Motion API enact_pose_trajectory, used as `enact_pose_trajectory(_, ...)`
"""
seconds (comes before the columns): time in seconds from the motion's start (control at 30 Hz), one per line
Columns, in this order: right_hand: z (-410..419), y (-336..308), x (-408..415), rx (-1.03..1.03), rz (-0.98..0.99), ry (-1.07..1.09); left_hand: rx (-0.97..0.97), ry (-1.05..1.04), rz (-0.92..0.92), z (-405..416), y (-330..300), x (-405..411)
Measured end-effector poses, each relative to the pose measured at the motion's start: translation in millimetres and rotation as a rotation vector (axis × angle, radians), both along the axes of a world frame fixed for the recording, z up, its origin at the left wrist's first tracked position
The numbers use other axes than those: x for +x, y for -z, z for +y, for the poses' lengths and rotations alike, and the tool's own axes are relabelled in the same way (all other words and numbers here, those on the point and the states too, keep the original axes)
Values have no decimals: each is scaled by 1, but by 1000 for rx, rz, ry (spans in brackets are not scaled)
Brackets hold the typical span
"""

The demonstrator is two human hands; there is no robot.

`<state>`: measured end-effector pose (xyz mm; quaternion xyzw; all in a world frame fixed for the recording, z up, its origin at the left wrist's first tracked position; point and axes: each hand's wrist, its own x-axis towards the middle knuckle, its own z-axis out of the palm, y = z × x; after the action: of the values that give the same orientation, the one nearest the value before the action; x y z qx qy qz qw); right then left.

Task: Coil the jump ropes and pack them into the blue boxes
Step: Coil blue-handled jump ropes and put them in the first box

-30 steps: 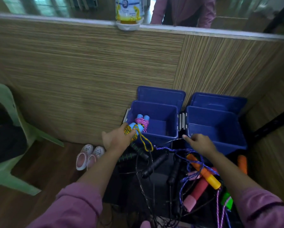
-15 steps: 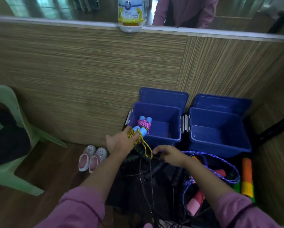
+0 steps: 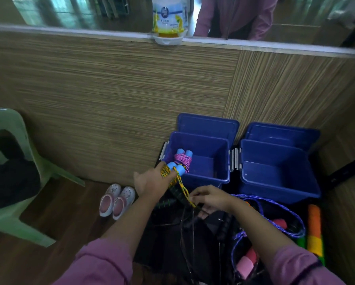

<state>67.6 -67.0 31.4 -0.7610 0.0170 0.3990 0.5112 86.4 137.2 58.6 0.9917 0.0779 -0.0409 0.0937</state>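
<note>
My right hand [image 3: 210,199] had left the right box's rim and crossed to pinch the yellow rope [image 3: 179,186] trailing just before the left blue box [image 3: 205,177]. My left hand [image 3: 151,182] gripped its blue handles at that box's near-left corner, so coiling could finish.

Left arm, pink-sleeved to the forearm, reached forward and up across the middle of the view; left hand [image 3: 151,182] was seen from the back, fingers curled around a bundle at the fingertips, thumb spread to the left. Right arm, likewise sleeved, extended forward from the lower right and angled inward; right hand [image 3: 210,197] sat lower than and just right of the left, wrist bent, fingers curled downward with the fingertips pinching a cord. The two hands were close together but not touching.
</note>
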Motion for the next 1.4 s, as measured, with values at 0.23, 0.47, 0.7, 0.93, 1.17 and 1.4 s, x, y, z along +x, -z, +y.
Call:
enact_pose_trajectory(0.23, -7, -21, -13, -563, -426, -178, 61, 18, -27, -3, 1, 4)
enact_pose_trajectory(0.47, -6, -17, -27, -803, -616, -219, 64, 77, -33, -6, 5, 2)
enact_pose_trajectory(0.7, -36, -28, -17, -461, -436, 71, 48, 127, -113, -1, 15, -25)
enact_pose_trajectory(0.93, -43, -25, -18, -481, -410, -78, -24, 175, -154, -1, 71, -56)
enact_pose_trajectory(1.17, -33, 9, -21, -457, -368, -139, 91, 56, 44, -9, 112, -87)
enact_pose_trajectory(1.4, -32, 39, -21, -356, -219, 65, -53, 266, 16, -26, 122, -83)
